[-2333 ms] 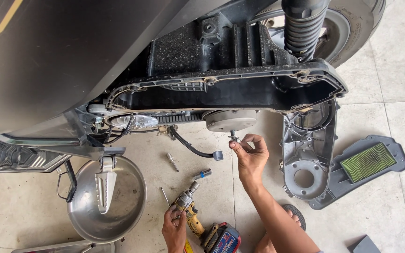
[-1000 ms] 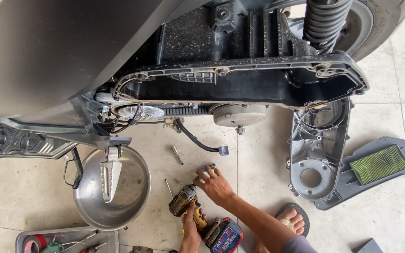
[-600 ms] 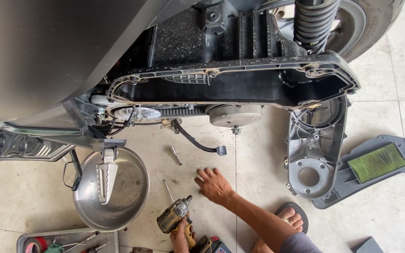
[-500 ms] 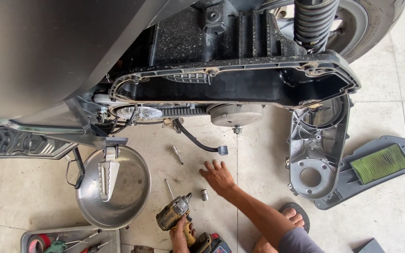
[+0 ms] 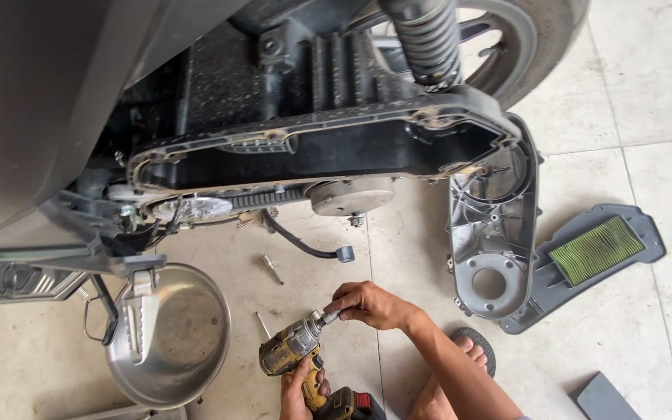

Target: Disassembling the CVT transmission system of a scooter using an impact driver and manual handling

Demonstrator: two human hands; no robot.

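Observation:
My left hand [image 5: 303, 389] grips the handle of a worn yellow and black impact driver [image 5: 293, 348] low in the head view, its nose pointing up and right. My right hand [image 5: 370, 304] pinches a small silver socket [image 5: 328, 316] at the tip of the driver. Above both hands sits the open belt case of a scooter [image 5: 328, 148], with the drive belt [image 5: 254, 200] and the clutch drum [image 5: 351, 194] exposed.
The removed grey case cover [image 5: 491, 233] leans at the right beside an air filter with a green pleated element [image 5: 596, 250]. A steel bowl [image 5: 169, 334] sits at the lower left under a footrest. Loose bolts [image 5: 273, 269] and a black hose [image 5: 305, 245] lie on the tiled floor. My sandalled foot [image 5: 472, 350] is nearby.
My right hand left the floor, where a small socket lay, and now holds it at the driver's tip. The driver has tilted up. The view has moved closer.

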